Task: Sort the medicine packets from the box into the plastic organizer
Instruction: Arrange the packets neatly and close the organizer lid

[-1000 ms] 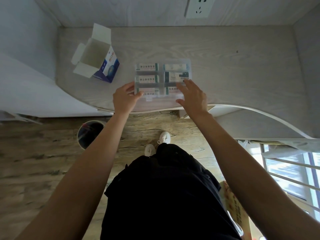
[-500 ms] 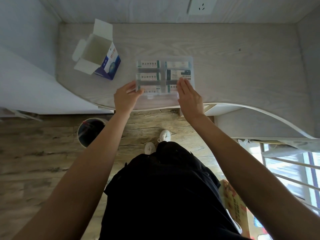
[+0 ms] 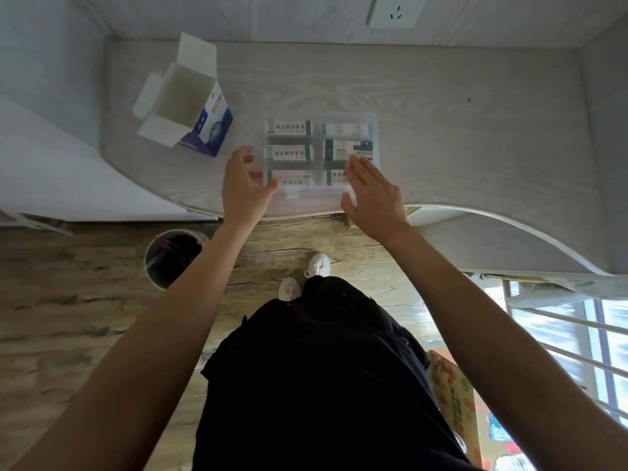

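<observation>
The clear rectangular plastic organizer [image 3: 321,153] lay at frame centre on the pale wood-grain table [image 3: 475,137], near its curved front edge, with white medicine packets [image 3: 289,127] in its two columns of compartments. The left hand [image 3: 243,185] sat at its lower-left corner, fingers loosely curled; actual grip could not be determined. The right hand [image 3: 372,193] was flat, fingers straight, over its lower-right corner. The emptied white-and-blue cardboard box [image 3: 190,103] stood open at upper left, apart. Bare tabletop extended rightward.

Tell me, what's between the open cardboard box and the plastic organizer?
Only bare table shows between the box and the organizer in the head view.
</observation>
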Tool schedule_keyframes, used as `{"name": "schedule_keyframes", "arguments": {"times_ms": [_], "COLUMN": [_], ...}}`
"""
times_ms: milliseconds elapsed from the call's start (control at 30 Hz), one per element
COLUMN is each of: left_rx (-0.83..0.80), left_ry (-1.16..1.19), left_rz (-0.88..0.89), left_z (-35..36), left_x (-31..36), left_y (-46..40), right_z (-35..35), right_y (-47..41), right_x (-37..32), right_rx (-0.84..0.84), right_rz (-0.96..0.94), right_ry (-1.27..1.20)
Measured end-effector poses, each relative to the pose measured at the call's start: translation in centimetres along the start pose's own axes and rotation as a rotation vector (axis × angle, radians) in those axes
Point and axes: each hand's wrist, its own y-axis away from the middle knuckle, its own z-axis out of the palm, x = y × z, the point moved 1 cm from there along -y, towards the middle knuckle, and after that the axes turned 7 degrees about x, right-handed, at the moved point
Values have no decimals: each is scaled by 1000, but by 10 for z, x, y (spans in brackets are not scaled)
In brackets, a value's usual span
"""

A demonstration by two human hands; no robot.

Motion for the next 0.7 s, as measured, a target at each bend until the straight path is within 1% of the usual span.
{"name": "schedule_keyframes", "arguments": {"times_ms": [100,167,233,333,433,567,633,700], "left_rx": [-17,-79,-129,-206,-271,-271,-258,-236], "left_ry": [-235,-327,-387,-491,-551,-559,-553,-553], "left_rz": [340,506,622,684,683,675,694,712], "left_z": [3,7,11,6,1,2,2,3], "left_x": [5,10,13,14,20,24,22,20], "left_y": [-4,-3,-2,-7,-13,-15,-16,-16], "right_z": [-2,-6,-9,-13,-13,-8,-13,-13], "right_y": [-5,-8,-8,-11,-12,-10,-9,-8], "right_x": [4,6,7,11,12,7,3,2], "right_rx": [-19,-39,-35,-73,-98,-63,-107,-63], "right_rz": [21,57,60,30,7,-12,-31,-57], "right_ry": [11,-12,-20,-14,53,151,141,106]}}
